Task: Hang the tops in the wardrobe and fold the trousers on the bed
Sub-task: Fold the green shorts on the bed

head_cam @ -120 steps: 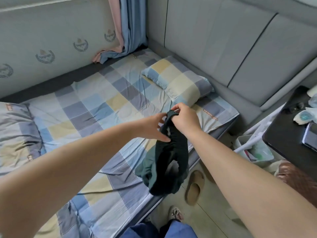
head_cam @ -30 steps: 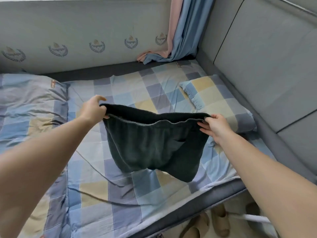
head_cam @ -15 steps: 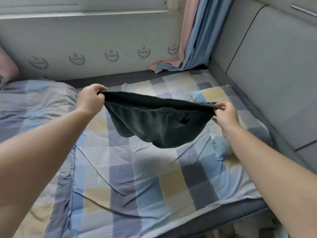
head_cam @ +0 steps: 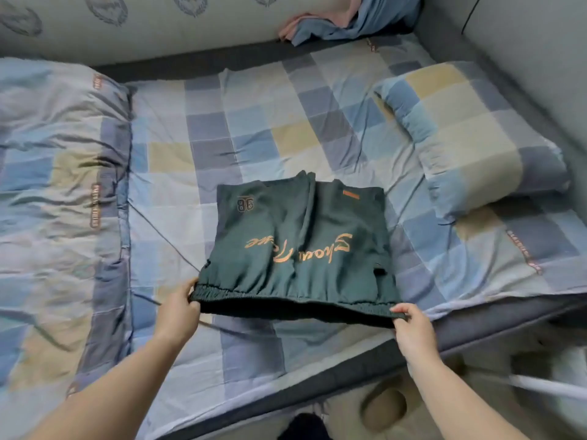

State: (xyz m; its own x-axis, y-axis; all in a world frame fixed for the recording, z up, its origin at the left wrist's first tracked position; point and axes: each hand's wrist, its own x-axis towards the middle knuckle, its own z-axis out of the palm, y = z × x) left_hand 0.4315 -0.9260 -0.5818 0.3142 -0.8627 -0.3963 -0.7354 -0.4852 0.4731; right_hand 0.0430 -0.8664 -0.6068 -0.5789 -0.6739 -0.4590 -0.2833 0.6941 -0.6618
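Trousers (head_cam: 301, 246), dark green with orange lettering, spread flat on bed (head_cam: 254, 128), waistband at near edge, lifted slightly off checked sheet. Left hand (head_cam: 179, 312) pinches waistband's left corner, fingers curled round fabric. Right hand (head_cam: 413, 325) pinches right corner likewise. Pillow (head_cam: 470, 134) lies right of trousers, folded quilt (head_cam: 60, 173) left. Slipper (head_cam: 384, 408) on floor below bed edge.

Green shorts (head_cam: 298, 242) flat on checked bed (head_cam: 270, 128) — both hands pinching waistband
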